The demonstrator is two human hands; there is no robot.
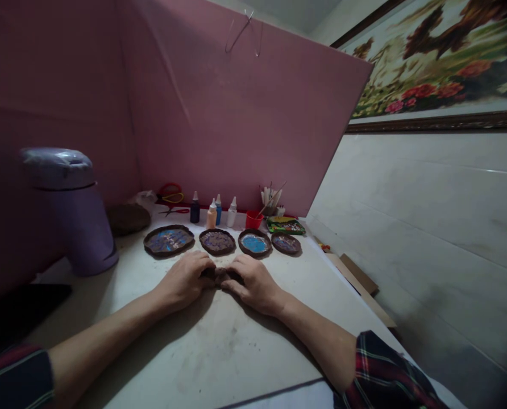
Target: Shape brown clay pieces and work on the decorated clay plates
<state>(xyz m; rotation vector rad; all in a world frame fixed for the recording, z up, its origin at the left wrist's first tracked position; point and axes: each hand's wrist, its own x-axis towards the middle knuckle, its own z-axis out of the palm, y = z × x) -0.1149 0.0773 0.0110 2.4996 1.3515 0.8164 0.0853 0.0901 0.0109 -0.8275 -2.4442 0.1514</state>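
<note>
Pinching the brown lump

Your left hand and right hand are curled nearly closed, fingers and thumbs on the lump between them, above the table and near the dishes. You seem to be shaping it; the next move probably calls for light, even pressure from both sides.

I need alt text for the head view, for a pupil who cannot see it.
A person's left hand and right hand hold a small brown clay-like lump at a white table. Beyond them, four shallow brown dishes with coloured insides lie in a row before four bottles.
</note>
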